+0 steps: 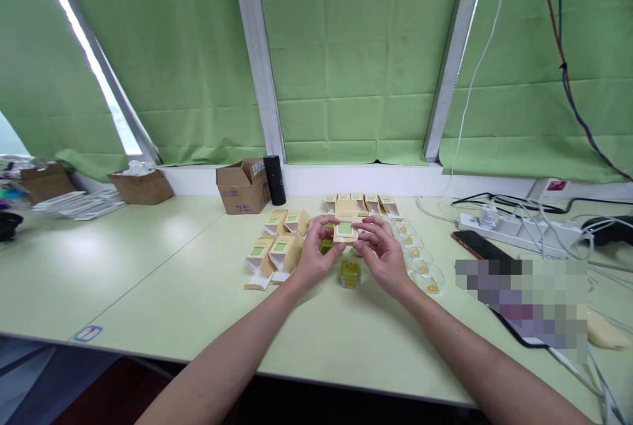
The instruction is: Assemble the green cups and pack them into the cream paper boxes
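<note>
I am watching the left hand (pixel 316 255) and right hand (pixel 384 257), fingers clamped on a small carton (pixel 345 228) at its side edges, just above the table (pixel 148 260) and a green jar (pixel 350 273). I am judging it light, thin-walled and crushable, so the folded corners look safest to hold.

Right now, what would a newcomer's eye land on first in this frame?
Centre frame, the left hand and right hand hold a small beige cardboard box with a green panel above the pale green table. A small clear jar of green stuff sits beneath them, matching boxes clustered at left. Behind, green fabric blinds fill the window wall.
</note>
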The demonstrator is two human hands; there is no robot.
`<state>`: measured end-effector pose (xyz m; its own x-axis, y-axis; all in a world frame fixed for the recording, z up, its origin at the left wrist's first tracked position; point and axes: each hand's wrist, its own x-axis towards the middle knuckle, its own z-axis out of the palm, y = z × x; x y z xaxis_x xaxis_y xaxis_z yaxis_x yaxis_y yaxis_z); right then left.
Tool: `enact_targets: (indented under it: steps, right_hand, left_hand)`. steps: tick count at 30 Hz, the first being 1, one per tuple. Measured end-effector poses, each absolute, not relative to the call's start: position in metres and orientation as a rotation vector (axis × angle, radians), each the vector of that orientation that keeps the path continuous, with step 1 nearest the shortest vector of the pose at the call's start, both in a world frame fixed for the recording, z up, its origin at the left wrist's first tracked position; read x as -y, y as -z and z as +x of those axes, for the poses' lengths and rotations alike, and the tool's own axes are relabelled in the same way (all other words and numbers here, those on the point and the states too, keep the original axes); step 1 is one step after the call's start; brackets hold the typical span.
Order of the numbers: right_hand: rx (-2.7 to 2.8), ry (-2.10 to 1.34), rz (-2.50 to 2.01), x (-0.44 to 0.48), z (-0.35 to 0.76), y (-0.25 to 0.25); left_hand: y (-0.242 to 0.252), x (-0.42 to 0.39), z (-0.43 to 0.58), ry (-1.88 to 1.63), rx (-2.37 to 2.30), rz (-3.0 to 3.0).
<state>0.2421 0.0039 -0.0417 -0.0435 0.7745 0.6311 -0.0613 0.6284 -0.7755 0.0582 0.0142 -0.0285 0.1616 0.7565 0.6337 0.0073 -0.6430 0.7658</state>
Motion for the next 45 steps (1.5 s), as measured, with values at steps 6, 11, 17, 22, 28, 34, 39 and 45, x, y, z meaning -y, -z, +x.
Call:
enact_targets:
  steps: [6,11,17,22,28,34,39,45]
  right_hand:
    - [1.453,-0.754,-0.65,-0.004,0.242,0.041]
    - [1.444,-0.777,-0.652,-0.004,0.242,0.041]
    - [1.462,-0.794,-0.649,-0.006,0.242,0.04]
    - [1.535,-0.722,-0.684,-0.007,0.243,0.04]
    - [1.619,-0.664,-0.754,-0.005,0.245,0.041]
    - [1.621,-0.62,-0.67,-0.002,0.244,0.04]
    - [1.626,-0.677,-0.606,0.002,0.242,0.037]
    - [1.688,-0.63,-0.574,0.009,0.24,0.032]
  left_hand:
    - [0.029,-0.015,0.06,-1.564,-0.745,1.83]
    - [0.033,-0.018,0.059,-1.595,-0.802,1.843]
    - [0.031,-0.017,0.059,-1.62,-0.873,1.968]
    - [0.023,-0.011,0.057,-1.651,-0.979,2.108]
    - [0.023,-0.011,0.056,-1.704,-1.06,2.153]
    - [0.026,-0.015,0.056,-1.695,-1.07,2.059]
    - [0.026,-0.017,0.057,-1.656,-1.102,1.916]
    - [0.027,-0.021,0.056,-1.668,-1.006,1.751]
